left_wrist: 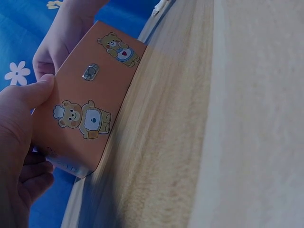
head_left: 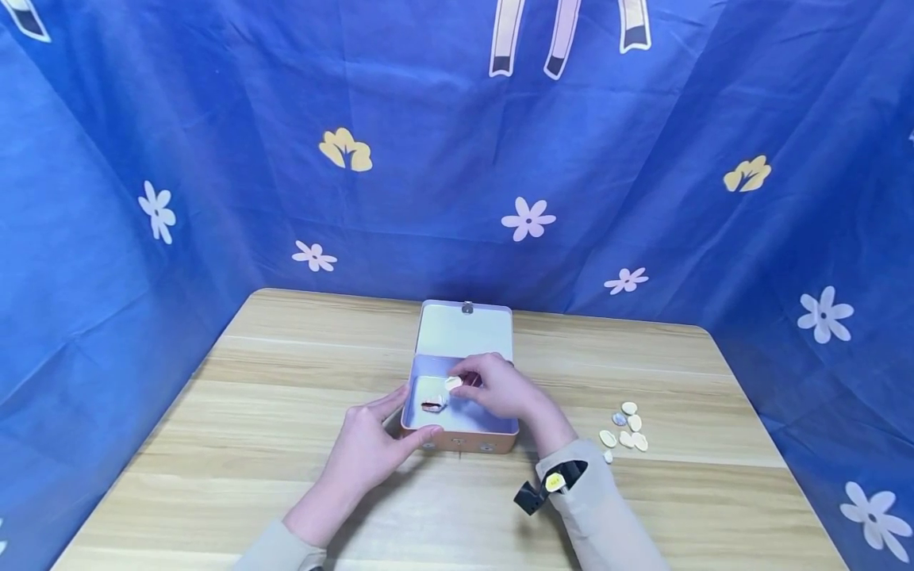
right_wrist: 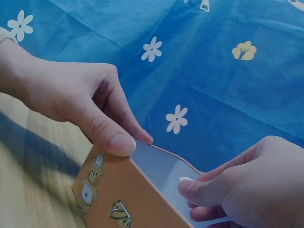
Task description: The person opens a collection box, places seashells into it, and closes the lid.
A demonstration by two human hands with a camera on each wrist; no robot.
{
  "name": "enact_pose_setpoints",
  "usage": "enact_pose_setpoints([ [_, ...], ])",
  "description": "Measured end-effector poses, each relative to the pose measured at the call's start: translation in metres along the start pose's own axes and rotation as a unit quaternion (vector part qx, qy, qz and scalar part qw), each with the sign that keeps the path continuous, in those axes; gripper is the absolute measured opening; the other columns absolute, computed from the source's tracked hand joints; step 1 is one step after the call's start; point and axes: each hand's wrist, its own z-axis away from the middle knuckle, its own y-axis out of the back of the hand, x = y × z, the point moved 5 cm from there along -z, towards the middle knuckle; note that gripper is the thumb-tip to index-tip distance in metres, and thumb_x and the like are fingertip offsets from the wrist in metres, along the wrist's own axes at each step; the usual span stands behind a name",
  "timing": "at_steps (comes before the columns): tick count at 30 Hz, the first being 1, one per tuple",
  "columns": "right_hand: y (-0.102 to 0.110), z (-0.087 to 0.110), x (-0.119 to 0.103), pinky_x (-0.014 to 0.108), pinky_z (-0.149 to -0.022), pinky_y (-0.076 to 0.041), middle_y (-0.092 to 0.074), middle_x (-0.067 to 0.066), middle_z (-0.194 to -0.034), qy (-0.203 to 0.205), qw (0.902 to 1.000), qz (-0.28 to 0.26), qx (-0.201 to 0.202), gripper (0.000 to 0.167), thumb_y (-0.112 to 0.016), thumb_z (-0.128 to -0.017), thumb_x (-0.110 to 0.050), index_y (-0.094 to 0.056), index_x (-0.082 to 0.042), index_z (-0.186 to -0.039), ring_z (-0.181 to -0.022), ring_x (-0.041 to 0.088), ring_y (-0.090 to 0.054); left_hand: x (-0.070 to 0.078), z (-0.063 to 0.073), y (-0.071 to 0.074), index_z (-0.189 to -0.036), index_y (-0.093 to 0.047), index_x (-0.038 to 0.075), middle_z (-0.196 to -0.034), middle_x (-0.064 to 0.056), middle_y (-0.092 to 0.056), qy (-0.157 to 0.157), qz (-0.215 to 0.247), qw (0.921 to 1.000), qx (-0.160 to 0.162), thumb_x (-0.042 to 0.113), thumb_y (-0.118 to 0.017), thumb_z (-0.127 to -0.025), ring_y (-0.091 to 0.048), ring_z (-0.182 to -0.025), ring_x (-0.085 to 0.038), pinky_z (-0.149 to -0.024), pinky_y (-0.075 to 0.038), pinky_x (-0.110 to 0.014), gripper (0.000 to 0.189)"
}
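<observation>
An orange tin box [head_left: 459, 441] with bear pictures stands on the table, its lid [head_left: 464, 329] tipped back. My left hand [head_left: 371, 438] grips the box's near left corner, thumb at the front rim and fingers along the left side. Over the inside of the box, my right hand [head_left: 497, 386] pinches a small white shell-like piece [head_left: 453, 383] between thumb and fingers. Another piece, white with a dark brown patch [head_left: 432, 404], lies on the box floor. In the right wrist view, only an edge of the pinched piece [right_wrist: 184, 179] shows past the thumb.
Several small pale shell-like pieces [head_left: 635, 423] lie on the wooden table [head_left: 250, 412] to the right of the box, one of them greyish [head_left: 619, 418]. Blue patterned cloth [head_left: 428, 198] hangs round the table's back and sides. A black wrist camera [head_left: 530, 498] sits on my right sleeve.
</observation>
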Motion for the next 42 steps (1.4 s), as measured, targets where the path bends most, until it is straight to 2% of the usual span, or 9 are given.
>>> enact_pose_setpoints([
  [3,-0.002,-0.001,-0.001,0.026,-0.08,-0.057,-0.073,-0.001,-0.1,-0.008,0.9999,0.007,-0.007,0.028,-0.076,-0.1,-0.012,-0.075,0.002,-0.124,-0.087,0.009,-0.064,0.0,0.001,0.0,-0.136,-0.069,-0.001,-0.133,-0.012,-0.068,0.0,0.003,1.0,0.0,0.058,-0.091,-0.077,-0.073,-0.088,-0.021,-0.1,-0.058,-0.05,0.086],
  [8,-0.005,-0.003,-0.001,0.028,-0.082,-0.057,-0.074,0.0,-0.103,-0.012,0.9995,0.026,-0.016,0.028,-0.076,-0.1,-0.012,-0.075,0.0,-0.125,-0.089,0.01,-0.065,0.002,0.0,0.001,-0.136,-0.068,0.0,-0.134,-0.012,-0.068,-0.007,0.0,1.0,0.001,0.055,-0.093,-0.076,-0.076,-0.095,-0.025,-0.103,-0.055,-0.051,0.085],
  [12,-0.005,-0.003,-0.001,0.033,-0.09,-0.058,-0.076,0.008,-0.111,-0.014,0.9988,0.042,-0.02,0.029,-0.075,-0.101,-0.011,-0.073,0.002,-0.127,-0.098,0.016,-0.069,0.003,0.0,0.002,-0.136,-0.069,0.0,-0.133,-0.011,-0.068,-0.008,-0.004,1.0,0.002,0.054,-0.094,-0.075,-0.075,-0.096,-0.023,-0.103,-0.055,-0.05,0.085],
  [16,-0.001,0.0,-0.001,0.039,-0.1,-0.056,-0.075,0.014,-0.119,-0.019,0.9979,0.059,-0.019,0.031,-0.073,-0.102,-0.012,-0.072,0.002,-0.13,-0.109,0.023,-0.07,0.002,0.0,0.001,-0.136,-0.069,0.0,-0.133,-0.011,-0.068,-0.005,-0.001,1.0,0.002,0.056,-0.093,-0.076,-0.072,-0.115,-0.031,-0.105,-0.052,-0.051,0.086],
  [19,0.005,0.005,-0.003,0.043,-0.102,-0.055,-0.075,0.015,-0.121,-0.016,0.9983,0.053,-0.013,0.032,-0.073,-0.102,-0.012,-0.071,0.003,-0.13,-0.11,0.024,-0.069,0.001,0.0,0.0,-0.136,-0.069,0.0,-0.132,-0.012,-0.068,-0.002,0.002,1.0,0.002,0.059,-0.091,-0.077,-0.071,-0.116,-0.031,-0.105,-0.052,-0.052,0.087],
  [22,0.012,0.011,-0.004,0.044,-0.101,-0.056,-0.075,0.016,-0.121,-0.006,0.9995,0.031,-0.002,0.033,-0.075,-0.101,-0.011,-0.071,0.004,-0.13,-0.109,0.024,-0.07,0.0,0.0,-0.001,-0.136,-0.069,0.001,-0.132,-0.013,-0.068,0.002,0.003,1.0,0.002,0.061,-0.09,-0.077,-0.073,-0.109,-0.026,-0.105,-0.052,-0.052,0.087],
  [32,0.042,0.041,0.004,0.048,-0.095,-0.058,-0.075,0.017,-0.116,0.017,0.9965,-0.047,0.067,0.03,-0.077,-0.098,-0.007,-0.074,0.003,-0.125,-0.101,0.02,-0.071,0.0,0.0,0.0,-0.138,-0.069,0.002,-0.133,-0.012,-0.068,0.002,0.0,1.0,-0.001,0.063,-0.09,-0.075,-0.072,-0.115,-0.029,-0.104,-0.053,-0.051,0.089],
  [37,0.061,0.06,0.015,0.046,-0.095,-0.059,-0.075,0.019,-0.116,0.007,0.9931,-0.062,0.099,0.028,-0.076,-0.097,-0.005,-0.073,0.005,-0.124,-0.1,0.02,-0.072,-0.001,0.001,-0.001,-0.137,-0.069,0.002,-0.134,-0.014,-0.067,0.006,0.006,0.9999,-0.006,0.064,-0.089,-0.076,-0.066,-0.123,-0.032,-0.106,-0.052,-0.051,0.09],
  [42,0.078,0.08,0.026,0.048,-0.097,-0.058,-0.076,0.013,-0.116,-0.016,0.9899,-0.055,0.129,0.026,-0.079,-0.096,-0.005,-0.076,0.001,-0.121,-0.101,0.022,-0.072,-0.001,0.0,-0.003,-0.138,-0.069,0.002,-0.134,-0.014,-0.067,-0.001,0.016,0.9999,-0.005,0.061,-0.09,-0.077,-0.072,-0.111,-0.027,-0.104,-0.055,-0.049,0.087],
])
